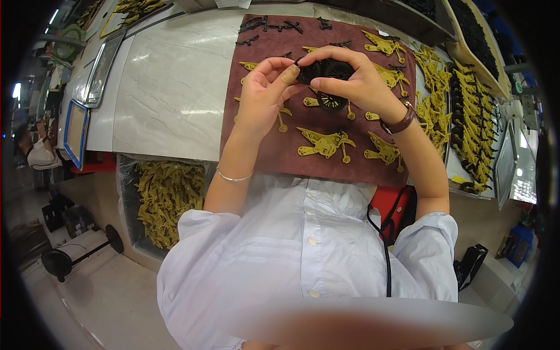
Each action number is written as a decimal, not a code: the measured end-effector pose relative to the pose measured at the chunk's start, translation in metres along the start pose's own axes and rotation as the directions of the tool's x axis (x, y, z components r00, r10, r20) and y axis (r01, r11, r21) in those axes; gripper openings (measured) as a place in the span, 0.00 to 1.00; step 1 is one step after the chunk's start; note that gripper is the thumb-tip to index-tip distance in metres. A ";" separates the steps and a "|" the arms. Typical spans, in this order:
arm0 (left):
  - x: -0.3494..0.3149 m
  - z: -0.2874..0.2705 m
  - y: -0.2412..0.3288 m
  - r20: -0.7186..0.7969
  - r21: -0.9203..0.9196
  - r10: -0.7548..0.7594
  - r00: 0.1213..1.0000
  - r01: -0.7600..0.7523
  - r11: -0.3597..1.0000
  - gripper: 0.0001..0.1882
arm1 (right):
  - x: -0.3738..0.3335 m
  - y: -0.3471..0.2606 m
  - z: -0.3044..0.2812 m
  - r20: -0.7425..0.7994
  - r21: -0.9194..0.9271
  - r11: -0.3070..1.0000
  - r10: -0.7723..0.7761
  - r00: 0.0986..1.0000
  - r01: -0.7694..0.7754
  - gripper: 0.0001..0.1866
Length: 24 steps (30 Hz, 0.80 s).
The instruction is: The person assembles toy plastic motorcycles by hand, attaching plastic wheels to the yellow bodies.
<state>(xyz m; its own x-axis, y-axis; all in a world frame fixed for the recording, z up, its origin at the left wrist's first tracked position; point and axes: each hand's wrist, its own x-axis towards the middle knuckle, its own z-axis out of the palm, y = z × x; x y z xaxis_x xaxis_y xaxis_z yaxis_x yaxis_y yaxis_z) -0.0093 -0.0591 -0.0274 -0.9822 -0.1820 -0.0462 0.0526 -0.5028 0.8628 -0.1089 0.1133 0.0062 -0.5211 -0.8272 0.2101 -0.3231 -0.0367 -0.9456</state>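
Note:
Over the maroon mat (274, 157), my two hands meet at a small black plastic part. My left hand (262, 96) pinches it at its left end between thumb and fingers. My right hand (359, 76), with a dark bracelet at its wrist, curls round it from the right. Black spoked toy wheels (332, 101) show beneath and beside my right fingers; I cannot tell whether they are held or lie on the mat. Yellow toy-motorcycle body pieces (325, 144) are spread around on the mat, some partly hidden by my hands.
Small black parts (271, 24) lie at the mat's far left. To the right are a heap of yellow pieces (429, 99) and rows of yellow pieces with black parts (475, 125). A lined bin of yellow pieces (169, 201) stands below the table's front edge; a blue-framed tray (76, 133) is at left.

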 end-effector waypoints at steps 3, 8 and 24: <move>-0.003 -0.007 -0.004 -0.020 -0.035 0.015 1.000 -0.015 0.999 0.11 | 0.002 0.002 0.009 -0.043 0.005 0.997 -0.079 0.996 0.079 0.20; -0.007 -0.013 -0.013 -0.030 -0.110 0.039 0.999 -0.042 0.993 0.10 | 0.000 0.004 0.017 -0.105 0.084 0.982 0.175 0.979 -0.166 0.23; -0.006 -0.009 -0.010 0.025 -0.225 -0.065 0.998 0.069 0.972 0.11 | -0.002 -0.002 0.016 -0.060 -0.096 0.990 0.093 0.994 -0.099 0.24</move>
<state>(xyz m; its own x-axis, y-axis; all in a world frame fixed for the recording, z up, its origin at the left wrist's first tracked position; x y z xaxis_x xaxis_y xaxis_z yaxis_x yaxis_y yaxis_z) -0.0027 -0.0609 -0.0404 -0.9878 -0.1278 -0.0893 0.0242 -0.6914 0.7221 -0.0950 0.1061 0.0038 -0.5952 -0.7921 0.1353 -0.3445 0.0995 -0.9335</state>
